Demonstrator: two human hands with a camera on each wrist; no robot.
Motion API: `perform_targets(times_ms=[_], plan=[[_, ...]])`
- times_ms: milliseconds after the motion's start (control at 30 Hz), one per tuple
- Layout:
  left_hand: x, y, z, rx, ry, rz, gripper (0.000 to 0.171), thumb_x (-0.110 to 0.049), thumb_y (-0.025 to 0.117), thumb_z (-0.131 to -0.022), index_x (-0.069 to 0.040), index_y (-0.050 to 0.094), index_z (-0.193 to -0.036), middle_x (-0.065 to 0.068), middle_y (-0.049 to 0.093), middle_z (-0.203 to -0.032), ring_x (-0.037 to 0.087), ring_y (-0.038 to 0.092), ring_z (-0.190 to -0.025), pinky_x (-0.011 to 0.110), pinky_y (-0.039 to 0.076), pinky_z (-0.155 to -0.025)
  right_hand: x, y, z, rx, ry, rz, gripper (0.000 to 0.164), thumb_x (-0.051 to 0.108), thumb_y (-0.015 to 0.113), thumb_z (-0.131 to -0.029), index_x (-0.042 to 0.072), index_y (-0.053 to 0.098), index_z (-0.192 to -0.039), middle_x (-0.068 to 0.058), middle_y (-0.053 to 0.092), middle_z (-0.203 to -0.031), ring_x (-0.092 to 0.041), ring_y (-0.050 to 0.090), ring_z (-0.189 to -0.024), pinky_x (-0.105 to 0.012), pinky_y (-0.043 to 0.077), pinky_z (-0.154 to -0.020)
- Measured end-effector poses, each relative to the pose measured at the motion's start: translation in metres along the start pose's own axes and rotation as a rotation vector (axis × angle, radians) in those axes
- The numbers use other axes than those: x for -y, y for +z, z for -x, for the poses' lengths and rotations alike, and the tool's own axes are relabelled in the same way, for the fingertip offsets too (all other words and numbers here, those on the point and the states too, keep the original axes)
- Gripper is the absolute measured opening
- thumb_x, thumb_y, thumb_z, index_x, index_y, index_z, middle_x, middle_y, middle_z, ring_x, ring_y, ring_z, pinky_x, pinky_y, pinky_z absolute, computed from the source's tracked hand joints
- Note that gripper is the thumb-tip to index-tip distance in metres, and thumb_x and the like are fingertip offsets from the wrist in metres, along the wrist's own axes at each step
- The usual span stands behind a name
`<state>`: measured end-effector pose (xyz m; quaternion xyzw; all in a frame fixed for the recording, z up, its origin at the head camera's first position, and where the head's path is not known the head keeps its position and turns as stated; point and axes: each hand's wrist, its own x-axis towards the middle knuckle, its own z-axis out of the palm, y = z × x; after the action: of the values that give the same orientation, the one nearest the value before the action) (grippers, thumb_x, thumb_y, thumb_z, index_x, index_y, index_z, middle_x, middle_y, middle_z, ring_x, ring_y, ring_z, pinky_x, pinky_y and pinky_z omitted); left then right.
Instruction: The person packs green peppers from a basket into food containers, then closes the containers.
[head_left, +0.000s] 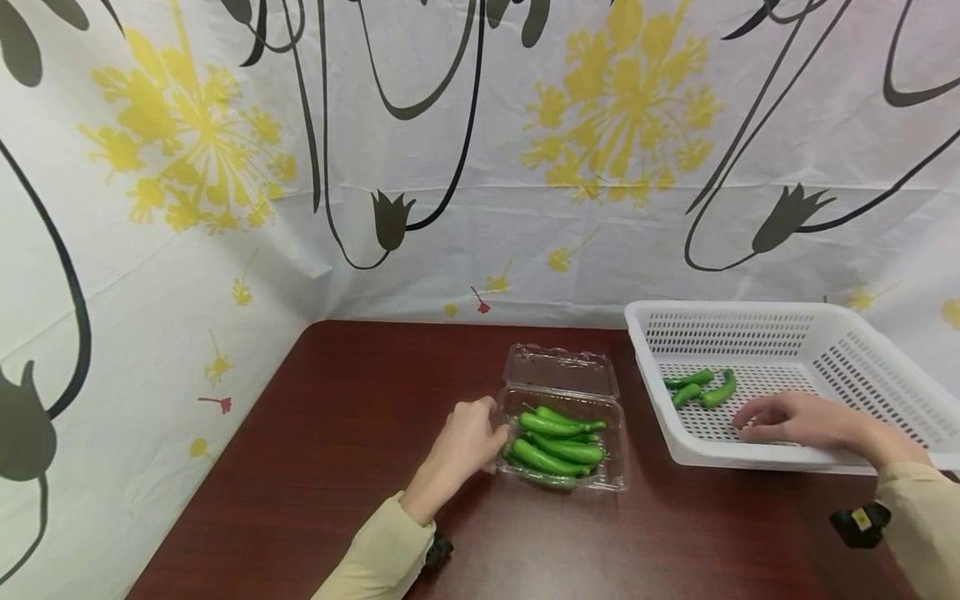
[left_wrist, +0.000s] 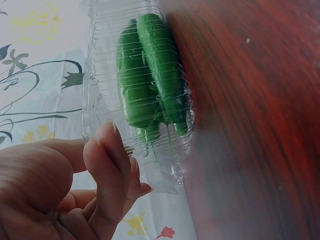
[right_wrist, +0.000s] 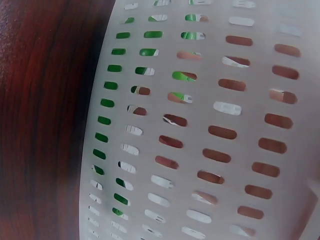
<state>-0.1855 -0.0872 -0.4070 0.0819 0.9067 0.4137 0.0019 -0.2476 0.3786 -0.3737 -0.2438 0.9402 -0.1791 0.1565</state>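
A clear plastic clamshell container [head_left: 617,479] stands on the table with its lid folded back and several green chili peppers [head_left: 557,450] inside. My left hand [head_left: 467,437] pinches the container's left rim; in the left wrist view the fingers of this left hand [left_wrist: 107,175] meet its wall. At the right, my right hand [head_left: 806,421] reaches over the front rim of a white plastic basket [head_left: 693,450], fingers loosely bent, nothing visible between thumb and forefinger. Shorter green peppers [head_left: 720,390] lie beyond its fingertips. Through the slots, the right wrist view shows a green pepper [right_wrist: 104,120] near the wall.
The dark red-brown table [head_left: 360,417] runs back to a white patterned cloth [head_left: 465,267], which also hangs along the left side. The open lid [head_left: 561,372] lies behind the container. Slotted walls surround the basket on every side.
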Motion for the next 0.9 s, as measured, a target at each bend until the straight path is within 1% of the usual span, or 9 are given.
perform_targets(times_ms=[100, 233, 333, 400, 533, 733, 900], plan=[[0.0002, 0.0006, -0.0004, 0.002, 0.0, -0.001, 0.032, -0.005, 0.068, -0.093, 0.01, 0.061, -0.121, 0.002, 0.056, -0.058, 0.007, 0.057, -0.037, 0.025, 0.049, -0.039, -0.0006, -0.0009, -0.0007, 0.034, 0.023, -0.019, 0.029, 0.026, 0.068, -0.094, 0.007, 0.071, -0.117, -0.002, 0.072, -0.106, 0.001, 0.059, -0.092, -0.028, 0.049, -0.074], [0.001, 0.0012, -0.0007, -0.005, 0.013, -0.009, 0.031, -0.004, 0.067, -0.093, 0.011, 0.061, -0.119, 0.002, 0.056, -0.057, 0.006, 0.056, -0.036, 0.024, 0.049, -0.038, -0.0017, -0.0017, -0.0022, 0.072, 0.034, -0.044, 0.027, 0.025, 0.068, -0.095, 0.008, 0.072, -0.115, -0.005, 0.072, -0.105, -0.002, 0.06, -0.091, -0.029, 0.048, -0.073], [0.0015, 0.0014, -0.001, -0.013, 0.024, 0.007, 0.024, -0.001, 0.067, -0.092, 0.011, 0.062, -0.112, 0.003, 0.057, -0.057, 0.007, 0.056, -0.036, 0.025, 0.049, -0.037, -0.0022, -0.0023, -0.004, 0.096, 0.027, -0.057, 0.025, 0.025, 0.067, -0.096, 0.008, 0.072, -0.114, -0.005, 0.071, -0.104, -0.004, 0.06, -0.088, -0.028, 0.048, -0.071], [0.0014, 0.0011, -0.0012, -0.017, 0.025, 0.012, 0.023, -0.001, 0.067, -0.092, 0.011, 0.063, -0.111, 0.003, 0.058, -0.058, 0.007, 0.056, -0.036, 0.025, 0.048, -0.037, -0.0019, -0.0029, -0.0055, 0.104, 0.025, -0.065, 0.024, 0.024, 0.067, -0.096, 0.008, 0.071, -0.114, -0.005, 0.071, -0.103, -0.004, 0.059, -0.085, -0.027, 0.047, -0.069], [0.0006, 0.0011, -0.0017, -0.017, 0.018, -0.009, 0.028, -0.002, 0.068, -0.092, 0.011, 0.062, -0.116, 0.003, 0.057, -0.058, 0.007, 0.056, -0.036, 0.024, 0.048, -0.038, -0.0018, -0.003, -0.0059, 0.122, 0.022, -0.09, 0.023, 0.022, 0.066, -0.097, 0.007, 0.071, -0.113, -0.004, 0.07, -0.103, -0.004, 0.059, -0.083, -0.026, 0.047, -0.069], [-0.0009, 0.0008, -0.0015, -0.002, -0.001, -0.02, 0.033, -0.003, 0.068, -0.093, 0.012, 0.06, -0.122, 0.002, 0.057, -0.058, 0.007, 0.056, -0.036, 0.024, 0.049, -0.038, -0.0019, -0.0039, -0.0048, 0.139, 0.019, -0.101, 0.02, 0.022, 0.065, -0.098, 0.009, 0.071, -0.112, -0.004, 0.072, -0.103, -0.004, 0.062, -0.086, -0.026, 0.049, -0.071], [-0.0012, -0.0002, -0.0019, -0.002, 0.011, -0.043, 0.035, -0.004, 0.068, -0.092, 0.011, 0.06, -0.123, 0.001, 0.056, -0.055, 0.006, 0.055, -0.036, 0.023, 0.048, -0.039, -0.0032, -0.0035, -0.0043, 0.141, 0.023, -0.104, 0.019, 0.022, 0.065, -0.098, 0.01, 0.073, -0.11, -0.003, 0.072, -0.104, -0.001, 0.06, -0.085, -0.025, 0.047, -0.07]])
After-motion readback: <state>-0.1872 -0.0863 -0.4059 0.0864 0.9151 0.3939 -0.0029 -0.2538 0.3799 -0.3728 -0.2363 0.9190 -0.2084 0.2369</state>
